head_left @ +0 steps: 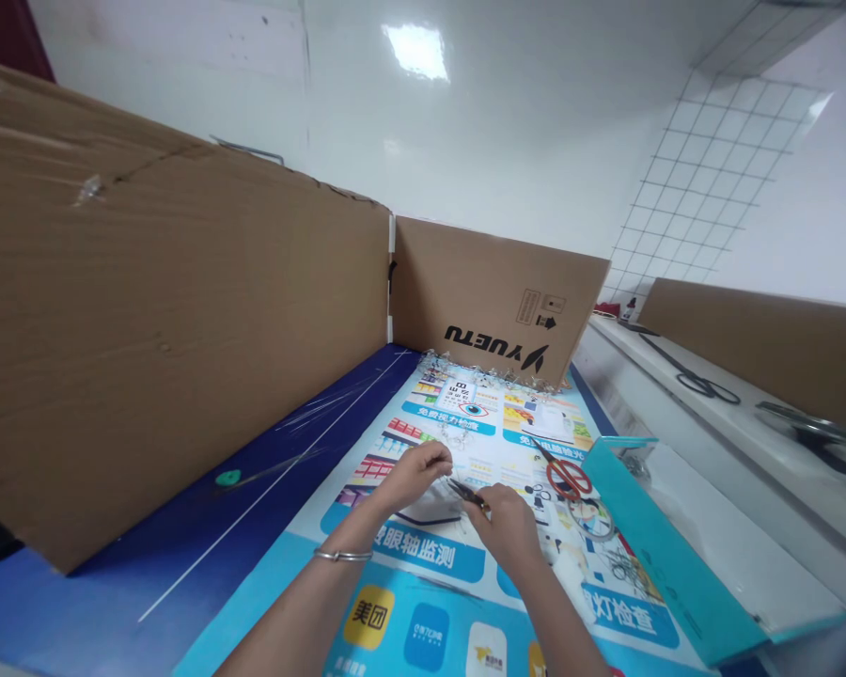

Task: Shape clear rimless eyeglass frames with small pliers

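My right hand (509, 527) is closed round the handles of small dark pliers (465, 491), whose jaws point toward my left hand. My left hand (415, 470) is closed in a pinch, with thumb and fingertips together just beyond the jaws. Something thin and pale seems to show at those fingertips, too small to name. Both hands are over a printed poster sheet (437, 602) that covers the table. To the right of my right hand lie red-handled scissors (570, 478).
A clear ring-shaped roll (592, 519), tangled wire pieces (626, 569) and a teal open box (677, 545) are on the right. Cardboard panels (493, 291) enclose the left and back, with clear wire scraps (493, 376) along the back one. A green item (227, 478) lies left.
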Demonstrator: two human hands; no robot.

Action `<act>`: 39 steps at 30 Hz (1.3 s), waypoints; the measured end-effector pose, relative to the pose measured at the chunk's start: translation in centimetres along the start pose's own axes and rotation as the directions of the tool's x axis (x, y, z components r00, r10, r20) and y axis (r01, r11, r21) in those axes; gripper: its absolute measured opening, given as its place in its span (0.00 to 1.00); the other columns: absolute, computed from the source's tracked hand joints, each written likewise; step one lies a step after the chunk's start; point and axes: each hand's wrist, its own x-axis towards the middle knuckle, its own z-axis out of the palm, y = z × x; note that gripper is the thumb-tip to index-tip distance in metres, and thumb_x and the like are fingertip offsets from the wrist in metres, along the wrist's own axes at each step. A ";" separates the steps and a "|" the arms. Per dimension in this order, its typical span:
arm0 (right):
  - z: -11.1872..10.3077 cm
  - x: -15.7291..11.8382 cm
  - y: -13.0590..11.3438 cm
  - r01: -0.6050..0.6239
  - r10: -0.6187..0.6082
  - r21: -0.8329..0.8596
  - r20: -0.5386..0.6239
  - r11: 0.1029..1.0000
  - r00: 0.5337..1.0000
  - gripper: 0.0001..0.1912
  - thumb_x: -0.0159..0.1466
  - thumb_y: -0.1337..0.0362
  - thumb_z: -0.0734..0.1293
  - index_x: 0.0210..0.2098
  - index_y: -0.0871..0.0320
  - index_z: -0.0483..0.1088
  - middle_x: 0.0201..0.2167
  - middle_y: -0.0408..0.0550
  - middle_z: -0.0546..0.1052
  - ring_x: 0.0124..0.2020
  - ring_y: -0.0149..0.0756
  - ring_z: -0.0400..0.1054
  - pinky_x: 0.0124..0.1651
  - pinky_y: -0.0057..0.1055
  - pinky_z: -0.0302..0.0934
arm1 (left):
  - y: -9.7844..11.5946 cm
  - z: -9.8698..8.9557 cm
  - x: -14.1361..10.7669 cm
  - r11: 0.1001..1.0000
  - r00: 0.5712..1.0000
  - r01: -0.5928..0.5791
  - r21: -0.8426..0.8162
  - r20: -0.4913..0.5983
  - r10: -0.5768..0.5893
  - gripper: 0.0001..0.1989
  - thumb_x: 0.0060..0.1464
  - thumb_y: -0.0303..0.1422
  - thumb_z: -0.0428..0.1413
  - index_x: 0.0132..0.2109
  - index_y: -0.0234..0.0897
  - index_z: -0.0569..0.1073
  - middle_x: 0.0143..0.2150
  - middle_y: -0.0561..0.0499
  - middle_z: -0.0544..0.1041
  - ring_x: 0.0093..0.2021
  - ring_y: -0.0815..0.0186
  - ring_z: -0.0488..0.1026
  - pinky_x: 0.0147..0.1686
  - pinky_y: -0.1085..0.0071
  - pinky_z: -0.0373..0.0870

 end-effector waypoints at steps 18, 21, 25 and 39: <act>-0.1 0.0 -0.3 -0.017 0.015 0.025 0.059 1.000 0.998 0.17 0.61 0.51 0.55 0.35 0.54 0.69 0.31 0.45 0.72 0.36 0.33 0.64 0.33 0.25 0.50 | 0.3 0.7 -0.2 0.993 0.995 -0.098 0.073 -0.005 0.098 0.05 0.50 0.28 0.49 0.30 0.36 0.70 0.29 0.52 0.71 0.32 0.68 0.66 0.33 0.73 0.60; 0.0 0.0 -0.2 -0.014 0.012 0.046 0.045 0.999 0.999 0.17 0.61 0.51 0.55 0.34 0.53 0.69 0.31 0.45 0.72 0.35 0.33 0.64 0.32 0.25 0.49 | 0.4 0.7 -0.2 0.991 0.994 -0.113 0.078 -0.004 0.114 0.06 0.50 0.28 0.49 0.30 0.36 0.70 0.29 0.52 0.71 0.32 0.68 0.66 0.33 0.73 0.60; 0.0 0.0 -0.2 -0.017 0.015 0.065 0.031 0.998 0.999 0.17 0.61 0.51 0.55 0.36 0.53 0.69 0.32 0.46 0.72 0.35 0.34 0.63 0.33 0.25 0.49 | 0.5 0.7 -0.2 0.989 0.992 -0.120 0.089 -0.013 0.122 0.05 0.51 0.28 0.50 0.30 0.36 0.70 0.29 0.52 0.71 0.32 0.68 0.66 0.34 0.73 0.60; -0.1 -0.1 -0.3 -0.002 0.001 0.073 0.015 0.997 1.000 0.17 0.61 0.51 0.55 0.35 0.53 0.69 0.31 0.45 0.71 0.35 0.32 0.63 0.33 0.24 0.50 | 0.3 0.8 -0.1 0.991 0.992 -0.111 0.068 -0.052 0.115 0.05 0.51 0.29 0.50 0.30 0.35 0.71 0.29 0.52 0.71 0.31 0.69 0.66 0.33 0.73 0.60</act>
